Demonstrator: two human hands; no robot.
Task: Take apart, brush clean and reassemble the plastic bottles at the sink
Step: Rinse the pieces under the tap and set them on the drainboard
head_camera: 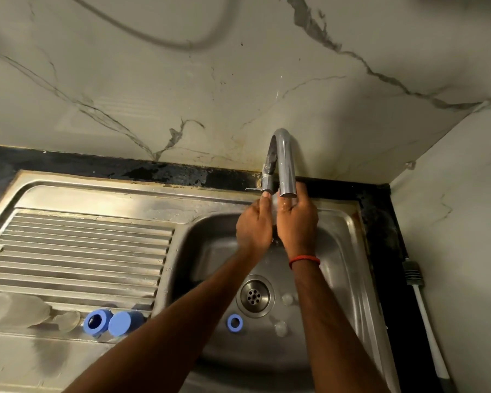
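My left hand and my right hand are raised side by side right under the spout of the steel faucet, over the sink basin. Their fingers point up and look mostly straight. A pale wet blur shows between them; I cannot tell whether it is a part. A clear plastic bottle lies on the ribbed drainboard. Beside it are a clear small piece, a blue ring and a blue cap. Another blue ring lies in the basin.
Two small clear pieces lie near the drain. A white-handled brush lies on the dark counter strip right of the sink. Marble-patterned walls close the back and right side.
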